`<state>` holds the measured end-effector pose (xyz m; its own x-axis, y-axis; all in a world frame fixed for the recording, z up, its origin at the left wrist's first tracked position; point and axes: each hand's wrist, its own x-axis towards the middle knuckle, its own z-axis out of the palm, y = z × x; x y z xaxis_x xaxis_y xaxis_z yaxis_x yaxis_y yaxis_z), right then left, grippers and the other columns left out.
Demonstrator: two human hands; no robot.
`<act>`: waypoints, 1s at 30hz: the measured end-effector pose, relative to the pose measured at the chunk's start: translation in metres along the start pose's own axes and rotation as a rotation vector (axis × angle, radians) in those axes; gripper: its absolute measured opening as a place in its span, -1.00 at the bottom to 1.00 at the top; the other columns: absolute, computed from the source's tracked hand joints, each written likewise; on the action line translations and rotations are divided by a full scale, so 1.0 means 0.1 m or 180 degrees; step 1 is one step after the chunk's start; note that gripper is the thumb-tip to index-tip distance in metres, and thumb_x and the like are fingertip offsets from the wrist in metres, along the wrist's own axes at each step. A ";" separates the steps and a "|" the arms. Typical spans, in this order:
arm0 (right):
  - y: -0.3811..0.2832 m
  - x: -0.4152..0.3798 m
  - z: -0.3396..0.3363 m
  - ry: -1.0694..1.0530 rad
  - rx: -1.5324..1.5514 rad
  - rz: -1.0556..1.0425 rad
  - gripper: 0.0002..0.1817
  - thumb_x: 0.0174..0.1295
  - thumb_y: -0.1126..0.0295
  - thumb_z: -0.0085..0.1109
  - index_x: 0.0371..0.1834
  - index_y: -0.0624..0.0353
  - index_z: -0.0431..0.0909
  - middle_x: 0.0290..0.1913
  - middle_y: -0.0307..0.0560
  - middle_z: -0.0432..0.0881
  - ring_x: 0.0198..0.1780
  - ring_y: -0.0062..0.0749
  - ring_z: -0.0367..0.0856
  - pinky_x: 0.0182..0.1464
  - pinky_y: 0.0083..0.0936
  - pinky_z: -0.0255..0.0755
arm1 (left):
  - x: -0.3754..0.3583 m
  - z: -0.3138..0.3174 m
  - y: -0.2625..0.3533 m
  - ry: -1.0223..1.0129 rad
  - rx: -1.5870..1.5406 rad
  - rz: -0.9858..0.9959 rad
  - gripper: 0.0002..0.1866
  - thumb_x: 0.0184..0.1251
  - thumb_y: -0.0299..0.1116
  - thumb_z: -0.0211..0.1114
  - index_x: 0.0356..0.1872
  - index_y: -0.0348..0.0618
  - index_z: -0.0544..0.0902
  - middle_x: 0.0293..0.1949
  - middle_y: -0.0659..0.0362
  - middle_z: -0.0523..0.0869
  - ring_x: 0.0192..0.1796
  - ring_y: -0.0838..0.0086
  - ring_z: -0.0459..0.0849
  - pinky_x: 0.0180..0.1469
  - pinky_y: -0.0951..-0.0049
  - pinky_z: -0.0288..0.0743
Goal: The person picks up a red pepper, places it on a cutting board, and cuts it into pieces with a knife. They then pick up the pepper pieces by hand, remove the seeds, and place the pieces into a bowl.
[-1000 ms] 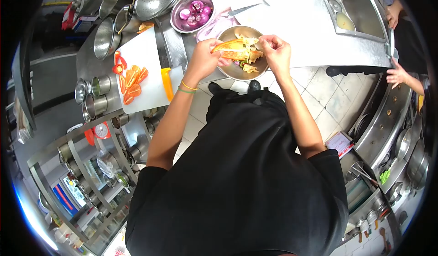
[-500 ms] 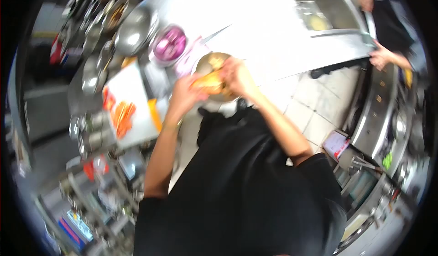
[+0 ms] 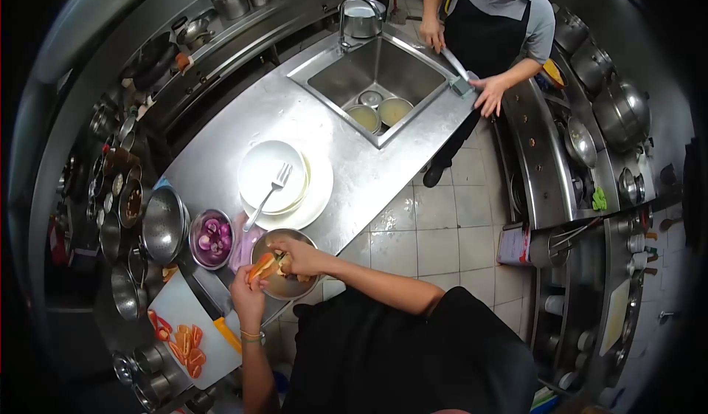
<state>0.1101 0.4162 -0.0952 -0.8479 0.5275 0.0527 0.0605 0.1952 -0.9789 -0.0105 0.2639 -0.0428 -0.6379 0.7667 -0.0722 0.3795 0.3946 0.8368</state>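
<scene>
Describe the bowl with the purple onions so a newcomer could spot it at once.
Start at the steel counter with the sunken sink. Below the stacked white plates with the fork sits a small round steel bowl. Unlike the other steel bowls beside it, it alone holds purple peeled onions.

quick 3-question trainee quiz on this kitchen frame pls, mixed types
1. True or false: the fork lies on the stacked white plates.
2. What does the left hand hold over the metal bowl? A) a knife B) a filled baguette C) a ladle
3. What is in the bowl left of it?

Key: 1 true. 2 B, the baguette; the right hand is on it too. 3 Purple onions.
</scene>
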 end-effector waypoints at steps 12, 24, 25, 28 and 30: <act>-0.09 -0.07 -0.07 0.0222 -0.0375 -0.0112 -0.66 -0.02 0.53 0.19 -0.10 0.19 0.62 -0.13 0.13 0.59 -0.04 0.05 0.56 0.05 -0.29 0.45 | 0.00 -0.09 -0.28 -0.0053 -0.0448 -0.0057 -0.80 0.40 -0.49 0.12 -0.04 -0.35 0.57 -0.46 0.18 0.65 -0.54 0.63 0.59 -0.52 0.60 0.44; -0.39 -0.10 -0.07 -0.0016 -0.0584 -0.0249 -0.79 0.22 0.53 0.13 -0.09 0.27 0.62 -0.18 -0.07 0.69 -0.23 -0.43 0.65 -0.15 -0.50 0.51 | -0.76 -0.80 -0.34 0.1314 -0.1332 -0.0745 -0.80 0.22 -0.63 0.26 -0.12 -0.33 0.60 -0.30 0.23 0.66 -0.28 0.62 0.61 -0.24 0.59 0.50; -0.43 -0.08 0.04 -0.0142 -0.0683 -0.0511 -0.80 0.22 0.55 0.14 -0.10 0.29 0.62 -0.19 -0.06 0.68 -0.24 -0.41 0.65 -0.15 -0.51 0.51 | -0.86 -0.89 -0.39 0.1453 -0.1317 -0.0841 -0.80 0.21 -0.64 0.27 -0.13 -0.32 0.59 -0.31 0.23 0.66 -0.32 0.67 0.59 -0.32 0.66 0.46; -0.67 -0.02 0.52 -0.0715 -0.0634 -0.0772 -0.74 0.14 0.60 0.17 -0.07 0.26 0.60 -0.20 -0.02 0.65 -0.24 -0.33 0.64 -0.18 -0.46 0.51 | -1.18 -1.12 -0.75 0.1983 -0.1032 -0.0854 -0.81 0.23 -0.62 0.27 -0.13 -0.32 0.60 -0.32 0.23 0.67 -0.37 0.72 0.55 -0.41 0.70 0.41; -0.75 -0.01 0.85 -0.1010 -0.0778 -0.0852 -0.70 0.10 0.57 0.20 -0.05 0.23 0.58 -0.18 0.02 0.62 -0.22 -0.21 0.64 -0.17 -0.37 0.51 | -1.38 -1.31 -0.92 0.2084 -0.1034 -0.1157 -0.80 0.26 -0.56 0.28 -0.10 -0.28 0.60 -0.35 0.28 0.66 -0.44 0.73 0.51 -0.40 0.70 0.40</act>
<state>0.0618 0.3302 -0.0390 -0.9672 0.1612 0.1964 -0.0919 0.4985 -0.8620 -0.0454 0.0554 -0.0386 -0.9843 0.1280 -0.1218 -0.0756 0.3182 0.9450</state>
